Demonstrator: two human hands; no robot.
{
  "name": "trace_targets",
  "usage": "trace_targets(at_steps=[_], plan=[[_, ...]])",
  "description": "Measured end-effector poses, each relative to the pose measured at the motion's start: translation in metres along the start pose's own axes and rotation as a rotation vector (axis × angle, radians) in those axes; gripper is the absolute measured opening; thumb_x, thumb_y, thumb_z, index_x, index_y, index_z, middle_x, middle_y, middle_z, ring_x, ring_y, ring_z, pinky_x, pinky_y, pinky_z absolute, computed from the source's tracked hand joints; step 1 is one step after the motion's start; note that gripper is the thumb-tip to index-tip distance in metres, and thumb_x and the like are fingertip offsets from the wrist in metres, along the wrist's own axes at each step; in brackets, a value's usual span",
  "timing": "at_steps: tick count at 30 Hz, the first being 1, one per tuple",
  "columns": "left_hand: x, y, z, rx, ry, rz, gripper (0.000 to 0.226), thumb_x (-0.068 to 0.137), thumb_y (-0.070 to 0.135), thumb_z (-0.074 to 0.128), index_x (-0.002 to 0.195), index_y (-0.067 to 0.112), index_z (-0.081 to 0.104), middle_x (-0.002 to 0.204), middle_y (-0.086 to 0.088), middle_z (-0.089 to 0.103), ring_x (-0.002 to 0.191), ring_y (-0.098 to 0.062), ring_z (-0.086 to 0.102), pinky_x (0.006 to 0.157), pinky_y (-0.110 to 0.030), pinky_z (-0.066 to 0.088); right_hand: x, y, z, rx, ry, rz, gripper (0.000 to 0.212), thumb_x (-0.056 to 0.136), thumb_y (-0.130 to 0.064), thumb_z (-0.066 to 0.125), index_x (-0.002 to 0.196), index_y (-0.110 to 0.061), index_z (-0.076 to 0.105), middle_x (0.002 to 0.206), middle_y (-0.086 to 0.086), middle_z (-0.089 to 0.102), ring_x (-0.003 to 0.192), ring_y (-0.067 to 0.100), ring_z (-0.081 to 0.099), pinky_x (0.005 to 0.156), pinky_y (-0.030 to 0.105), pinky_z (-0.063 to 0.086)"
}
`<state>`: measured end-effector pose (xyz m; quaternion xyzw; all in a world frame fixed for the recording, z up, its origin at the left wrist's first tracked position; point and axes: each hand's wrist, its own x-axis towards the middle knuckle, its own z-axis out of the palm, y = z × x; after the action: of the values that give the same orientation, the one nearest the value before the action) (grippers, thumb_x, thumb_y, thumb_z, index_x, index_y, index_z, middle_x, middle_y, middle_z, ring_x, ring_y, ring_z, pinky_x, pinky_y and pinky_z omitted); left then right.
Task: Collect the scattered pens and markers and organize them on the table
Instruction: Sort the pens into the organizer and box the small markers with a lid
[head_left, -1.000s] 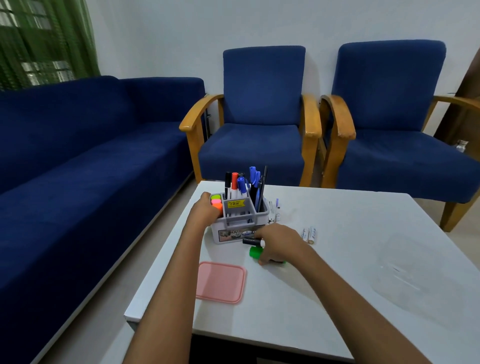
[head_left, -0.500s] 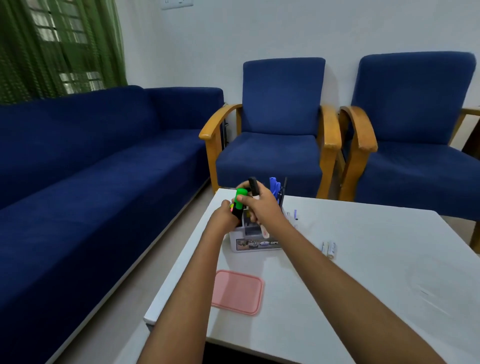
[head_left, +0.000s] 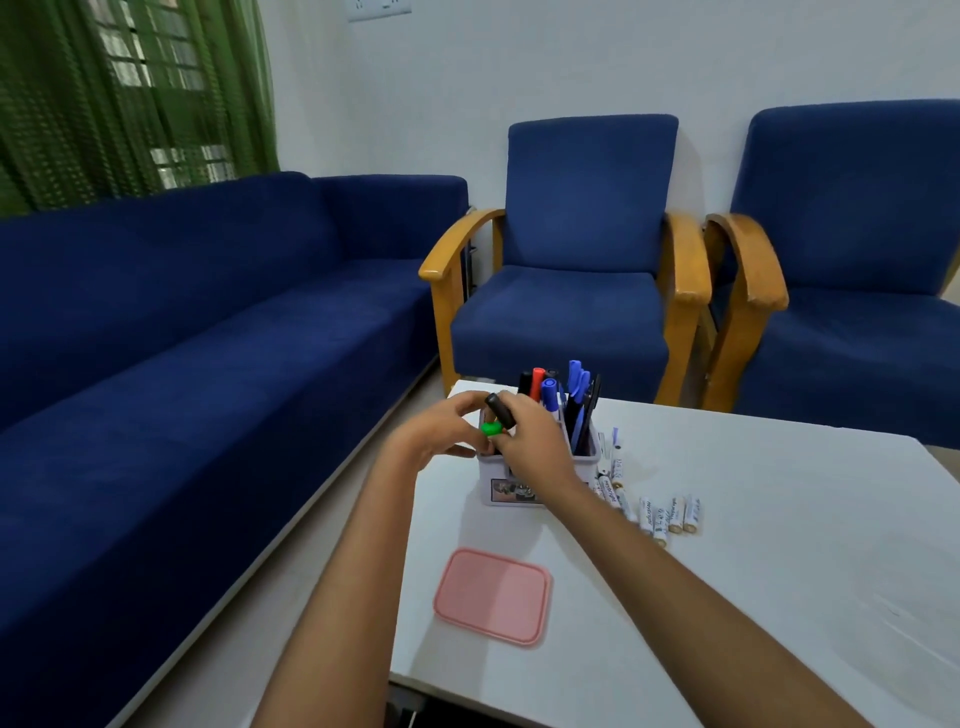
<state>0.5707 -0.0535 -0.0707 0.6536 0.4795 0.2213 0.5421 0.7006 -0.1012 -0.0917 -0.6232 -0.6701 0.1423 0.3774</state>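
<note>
**A:** What do you have in hand over there?

**B:** My right hand (head_left: 535, 447) is over the near left corner of the grey organizer (head_left: 540, 475), fingers curled round a black marker (head_left: 500, 410), which tilts up and to the left out of the fist. Just below it sits a green highlighter (head_left: 491, 429); only its bright green end shows between my two hands, and I cannot tell which hand has hold of it. My left hand (head_left: 441, 431) is curled in beside the organizer's left side, thumb and fingers bent toward that green end.

**A:** And the organizer?

**B:** It stands near the far left corner of the white table (head_left: 779, 545), a small box with a printed label on the front. Upright in it I count one black-capped marker, one red marker (head_left: 536, 383), one blue marker (head_left: 549, 392), and a cluster of blue pens (head_left: 576, 384) with something dark beside them; the exact number in that cluster I cannot make out.

**A:** Anything loose?

**B:** To the right of the organizer lie white markers (head_left: 660, 514) in a rough row on the tabletop, about six, though my forearm hides part of the nearest ones. One slim pen (head_left: 616, 441) lies behind them, close to the organizer's right wall.

**A:** Other things?

**B:** One pink lid (head_left: 493, 595) flat near the table's front left edge. Beyond the table, one blue sofa (head_left: 182, 364) and two blue armchairs (head_left: 571, 260).
</note>
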Motion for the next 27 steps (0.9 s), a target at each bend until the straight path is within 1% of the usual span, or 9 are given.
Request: trace_targets(at_steps=[6,9,12,15,17,18,20,24,27], plan=[[0.004,0.001,-0.009,0.002,-0.082,0.001,0.053,0.075,-0.011,0.066,0.116,0.021,0.057,0.136,-0.001,0.049,0.110,-0.025,0.062,0.092,-0.033,0.054,0.008,-0.009,-0.008,-0.261,-0.068,-0.001,0.039,0.090,-0.017,0.062,0.128,-0.020,0.057,0.115,0.005,0.059,0.101,0.025,0.060,0.086,0.030,0.049],[0.007,0.006,-0.007,0.035,-0.071,-0.039,0.059,0.074,-0.014,0.065,0.122,0.019,0.056,0.137,0.000,0.047,0.114,-0.027,0.059,0.092,-0.035,0.053,0.017,-0.014,-0.018,-0.276,-0.161,0.103,0.029,0.092,-0.018,0.059,0.119,-0.012,0.063,0.095,0.008,0.059,0.085,0.023,0.059,0.080,0.031,0.050],[0.010,0.009,0.004,0.111,0.011,-0.076,0.070,0.078,-0.014,0.062,0.137,0.019,0.044,0.138,-0.004,0.045,0.119,-0.028,0.054,0.096,-0.036,0.051,0.022,-0.013,-0.027,0.097,-0.130,0.183,0.025,0.090,-0.029,0.061,0.106,-0.010,0.065,0.082,0.003,0.057,0.074,0.018,0.055,0.069,0.029,0.047],[0.010,0.005,0.012,0.120,0.038,-0.063,0.070,0.082,-0.011,0.061,0.140,0.021,0.039,0.140,-0.006,0.042,0.122,-0.028,0.050,0.095,-0.035,0.050,0.020,-0.017,-0.039,0.860,0.046,0.294,0.035,0.092,-0.041,0.055,0.093,-0.007,0.064,0.069,0.003,0.053,0.053,0.010,0.046,0.047,0.021,0.040],[0.009,0.003,0.013,0.107,0.045,-0.058,0.070,0.082,-0.009,0.062,0.141,0.022,0.038,0.141,-0.006,0.041,0.122,-0.027,0.048,0.094,-0.035,0.050,0.024,-0.022,-0.045,1.265,0.122,0.304,0.047,0.095,-0.047,0.045,0.081,-0.006,0.065,0.056,0.001,0.050,0.045,0.008,0.043,0.042,0.018,0.035],[0.008,0.003,0.013,0.109,0.051,-0.059,0.071,0.082,-0.008,0.063,0.141,0.022,0.038,0.141,-0.006,0.041,0.122,-0.026,0.048,0.094,-0.034,0.050,0.025,-0.023,-0.045,1.370,0.144,0.299,0.052,0.096,-0.049,0.041,0.076,-0.006,0.064,0.052,0.000,0.050,0.045,0.008,0.043,0.043,0.018,0.036],[0.007,0.004,0.014,0.115,0.055,-0.063,0.072,0.082,-0.008,0.064,0.142,0.022,0.037,0.140,-0.005,0.040,0.122,-0.026,0.047,0.094,-0.035,0.050,0.026,-0.026,-0.037,1.439,0.174,0.290,0.054,0.096,-0.049,0.040,0.071,-0.008,0.062,0.051,0.000,0.052,0.047,0.009,0.045,0.046,0.020,0.037],[0.008,0.003,0.012,0.067,0.038,-0.076,0.074,0.081,-0.009,0.064,0.142,0.023,0.037,0.141,-0.005,0.042,0.123,-0.026,0.048,0.094,-0.035,0.050,0.018,-0.024,-0.015,1.394,0.269,0.380,0.042,0.095,-0.040,0.049,0.060,-0.019,0.060,0.053,-0.005,0.056,0.050,0.007,0.051,0.053,0.022,0.043],[0.009,0.000,0.009,-0.007,0.000,-0.104,0.074,0.081,-0.011,0.063,0.142,0.024,0.038,0.141,-0.004,0.041,0.126,-0.026,0.046,0.093,-0.035,0.049,0.017,-0.020,-0.012,1.224,0.289,0.378,0.026,0.094,-0.031,0.053,0.071,-0.020,0.059,0.063,-0.003,0.057,0.058,0.008,0.055,0.063,0.027,0.049]])
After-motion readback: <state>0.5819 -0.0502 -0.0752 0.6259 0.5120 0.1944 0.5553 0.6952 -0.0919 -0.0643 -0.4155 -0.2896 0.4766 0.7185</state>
